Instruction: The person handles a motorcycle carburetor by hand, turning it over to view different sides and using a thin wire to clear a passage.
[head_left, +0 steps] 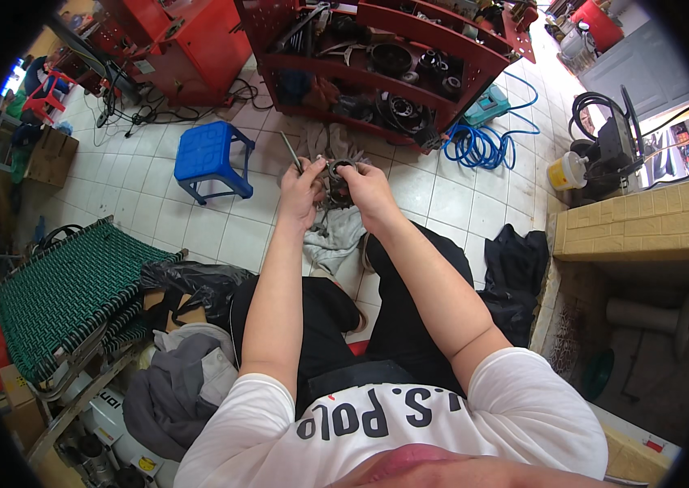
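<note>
My left hand (302, 193) is closed around a thin, straight rod-like tool (290, 151) that points up and away to the left; its exact kind is hard to make out. Close beside it, my right hand (367, 193) grips a dark, round metal part with a ring-shaped opening (342, 168), the thumb pressing on its rim. Both hands are held out in front of my knees, nearly touching. Below and behind them, grey rags (334, 236) lie on the tiled floor, and part of the metal piece is hidden by my fingers.
A red tool cart (377, 69) loaded with metal parts stands ahead. To the left are a blue plastic stool (206, 154) and a green woven folding bed (68, 297). A coiled blue hose (478, 146) lies right of the cart; a yellow tiled ledge (629, 213) is further right.
</note>
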Available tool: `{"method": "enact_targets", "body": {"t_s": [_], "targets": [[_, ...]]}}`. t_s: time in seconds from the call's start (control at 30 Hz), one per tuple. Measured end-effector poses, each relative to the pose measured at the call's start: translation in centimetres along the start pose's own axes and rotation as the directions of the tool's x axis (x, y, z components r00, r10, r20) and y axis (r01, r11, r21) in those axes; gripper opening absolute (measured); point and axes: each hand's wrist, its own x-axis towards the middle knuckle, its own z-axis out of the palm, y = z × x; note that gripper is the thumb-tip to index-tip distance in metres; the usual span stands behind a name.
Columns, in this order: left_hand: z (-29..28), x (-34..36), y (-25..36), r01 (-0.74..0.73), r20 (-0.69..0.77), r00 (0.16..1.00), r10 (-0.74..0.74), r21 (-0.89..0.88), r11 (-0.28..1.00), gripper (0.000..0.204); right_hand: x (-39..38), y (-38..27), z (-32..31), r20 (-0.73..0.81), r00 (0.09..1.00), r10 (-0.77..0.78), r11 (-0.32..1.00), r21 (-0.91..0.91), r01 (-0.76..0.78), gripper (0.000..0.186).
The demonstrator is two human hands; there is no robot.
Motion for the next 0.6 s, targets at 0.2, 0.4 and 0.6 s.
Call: {"method": "enact_targets", "body": {"t_s": [0.2, 0.4, 0.6], "targets": [[-0.08, -0.21, 0.03, -0.023, 0.036, 0.999, 0.022, 0.024, 0.999, 0.033, 0.09, 0.06, -0.01, -0.008, 1.000, -0.001, 1.000, -0.020, 0.001, 0.024], [0.11, -0.22, 0.05, -0.052, 0.071, 0.996, 0.050, 0.020, 0.998, 0.033, 0.19, 0.13, -0.14, -0.009, 1.000, 0.003, 1.000, -0.001, -0.003, 0.025], [-0.05, -0.25, 0.00, -0.077, 0.092, 0.993, 0.072, 0.047, 0.996, 0.033, 0.21, 0.23, -0.34, 0.014, 1.000, 0.013, 0.999, 0.046, -0.014, 0.025]]}}
